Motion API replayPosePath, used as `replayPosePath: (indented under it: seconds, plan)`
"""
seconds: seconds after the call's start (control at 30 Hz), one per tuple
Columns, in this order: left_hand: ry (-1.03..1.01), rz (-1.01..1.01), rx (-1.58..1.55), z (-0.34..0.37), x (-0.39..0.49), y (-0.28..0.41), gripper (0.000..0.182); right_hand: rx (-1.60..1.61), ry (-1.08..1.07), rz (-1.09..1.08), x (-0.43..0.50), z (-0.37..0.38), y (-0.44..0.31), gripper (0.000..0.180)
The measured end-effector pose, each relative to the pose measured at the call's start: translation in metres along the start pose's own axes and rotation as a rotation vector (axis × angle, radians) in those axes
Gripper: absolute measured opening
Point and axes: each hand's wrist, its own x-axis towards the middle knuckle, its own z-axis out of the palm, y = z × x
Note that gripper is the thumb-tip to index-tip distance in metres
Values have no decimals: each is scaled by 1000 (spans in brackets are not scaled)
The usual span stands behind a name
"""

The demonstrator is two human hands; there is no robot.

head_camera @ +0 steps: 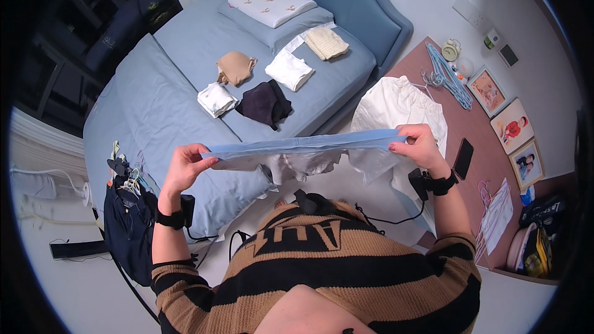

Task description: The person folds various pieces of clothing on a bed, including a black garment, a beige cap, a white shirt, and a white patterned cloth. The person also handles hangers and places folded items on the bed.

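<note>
My left hand (190, 167) pinches one end of a light blue fabric band (297, 144), and my right hand (416, 147) pinches its other end. The band is stretched level between them, with thin pale cloth hanging below it. On the bed beyond lie a folded white cloth with a pattern (216, 100), a tan garment (235, 68), a dark garment (264, 103), a folded white garment (290, 71) and a folded cream garment (326, 43). White gathered clothing (399, 102) lies at the desk's near edge, close to my right hand.
The blue bed (185, 46) bears pillows (272, 3). Dark clothes on hangers (130, 227) hang at the left. On the desk (478, 195) are blue hangers (448, 74), an alarm clock (450, 49), framed photos (487, 90) and a phone (463, 158); bags (538, 248) stand at its near right.
</note>
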Motion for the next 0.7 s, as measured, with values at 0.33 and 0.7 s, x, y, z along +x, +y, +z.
replayPosePath:
  seconds: [0.33,0.7]
  plan:
    - [120,14,-85,42,37,-3,24,259,225,96,22,26,47,9]
    - [-14,453,343,165,46,37,18,599,-333,274,41,92,27,46]
